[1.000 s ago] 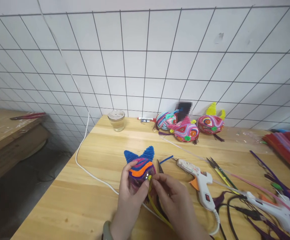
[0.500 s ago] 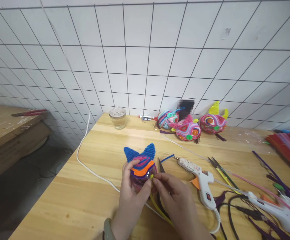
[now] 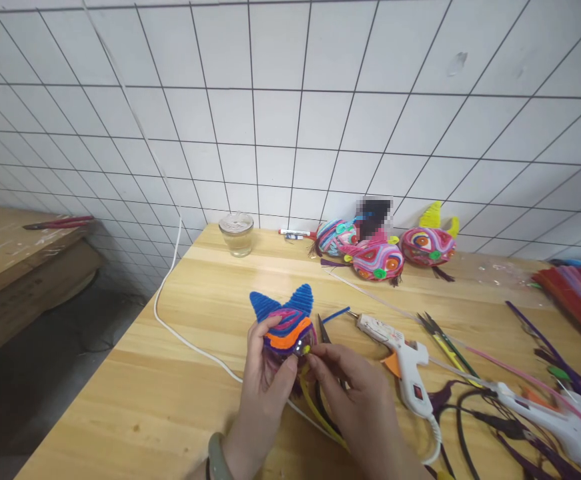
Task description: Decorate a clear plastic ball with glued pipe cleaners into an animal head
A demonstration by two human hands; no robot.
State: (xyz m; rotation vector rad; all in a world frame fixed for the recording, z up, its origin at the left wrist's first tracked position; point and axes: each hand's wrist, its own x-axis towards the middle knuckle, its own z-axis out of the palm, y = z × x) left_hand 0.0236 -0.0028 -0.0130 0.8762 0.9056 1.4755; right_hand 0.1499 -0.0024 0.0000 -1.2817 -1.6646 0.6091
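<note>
My left hand (image 3: 264, 390) grips a small round craft ball (image 3: 286, 329) wrapped in purple, pink and orange pipe cleaners, with two blue ears on top. My right hand (image 3: 356, 399) pinches the end of a yellow pipe cleaner (image 3: 320, 421) and presses it against the ball's right side. The yellow strand trails down between my hands toward the near edge of the wooden table (image 3: 180, 373).
A white glue gun (image 3: 401, 361) lies just right of my hands, a second one (image 3: 557, 419) further right. Scissors (image 3: 440, 337), loose pipe cleaners (image 3: 577, 290), three finished balls (image 3: 377, 249) and a glass jar (image 3: 237, 234) sit behind. A white cable (image 3: 180, 337) runs along the left.
The hands and ball stayed nearly in place. My right fingers kept pressing the yellow end on the ball; the view shifted slightly.
</note>
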